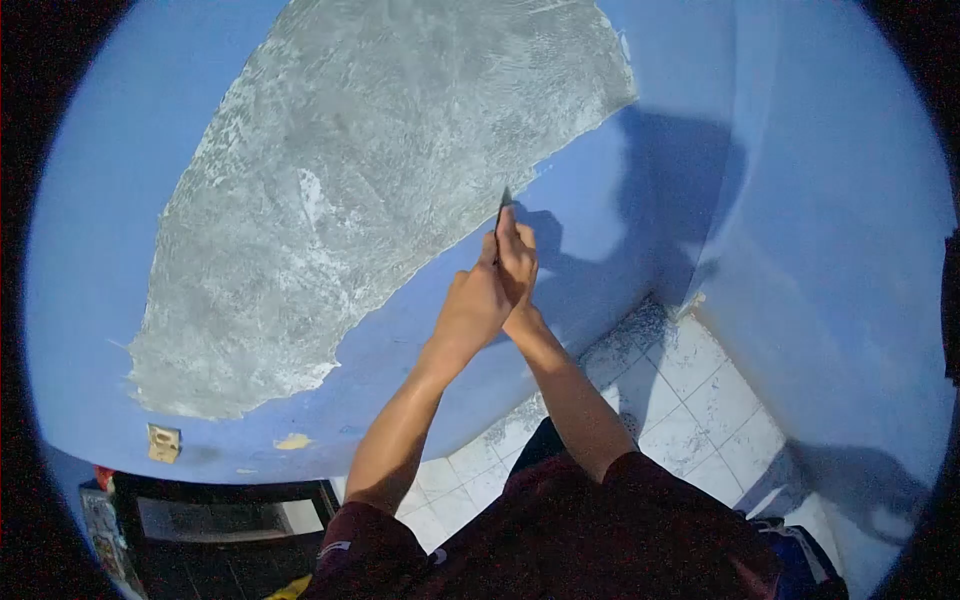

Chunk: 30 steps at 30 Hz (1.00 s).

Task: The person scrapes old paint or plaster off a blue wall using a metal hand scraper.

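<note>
Gripping a dark scraper (502, 208) with both hands, I am pressing its blade against the blue wall (620, 230), right at the edge of the bare grey patch (370, 170). My right hand (517, 262) is wrapping the handle, fingers closed tight, and my left hand (472, 308) is clasping over it from the left. Far below, the white tiled floor (690, 390) is lying speckled with flakes near the corner.

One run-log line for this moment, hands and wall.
left hand: clasped to right | right hand: grips thin dark scraper blade | blade tip: at edge of bare grey patch on blue painted wall
</note>
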Motion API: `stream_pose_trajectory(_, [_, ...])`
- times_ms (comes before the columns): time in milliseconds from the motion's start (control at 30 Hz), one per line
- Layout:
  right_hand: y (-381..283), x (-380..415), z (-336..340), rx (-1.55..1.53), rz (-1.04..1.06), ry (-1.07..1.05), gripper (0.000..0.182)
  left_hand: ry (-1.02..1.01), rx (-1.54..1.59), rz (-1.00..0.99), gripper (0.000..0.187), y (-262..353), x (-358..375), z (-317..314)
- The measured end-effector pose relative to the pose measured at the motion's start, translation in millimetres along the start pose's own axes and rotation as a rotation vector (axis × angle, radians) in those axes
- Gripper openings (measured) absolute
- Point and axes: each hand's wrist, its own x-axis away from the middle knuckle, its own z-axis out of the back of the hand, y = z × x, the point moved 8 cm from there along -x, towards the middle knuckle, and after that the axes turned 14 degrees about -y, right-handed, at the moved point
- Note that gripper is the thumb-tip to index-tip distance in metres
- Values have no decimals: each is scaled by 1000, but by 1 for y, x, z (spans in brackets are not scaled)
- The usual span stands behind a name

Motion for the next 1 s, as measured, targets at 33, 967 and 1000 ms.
stream_pose_trajectory(33, [1, -3, -1, -7, 7, -11, 67, 2, 8, -4, 65, -3, -5, -3])
stream_pose_trajectory(967, [4, 3, -6, 56, -61, -139, 65, -30, 54, 18, 65, -6, 3, -1])
stream_pose_trajectory(1000, [1, 2, -6, 41, -43, -153, 66, -9, 60, 27, 65, -6, 3, 0])
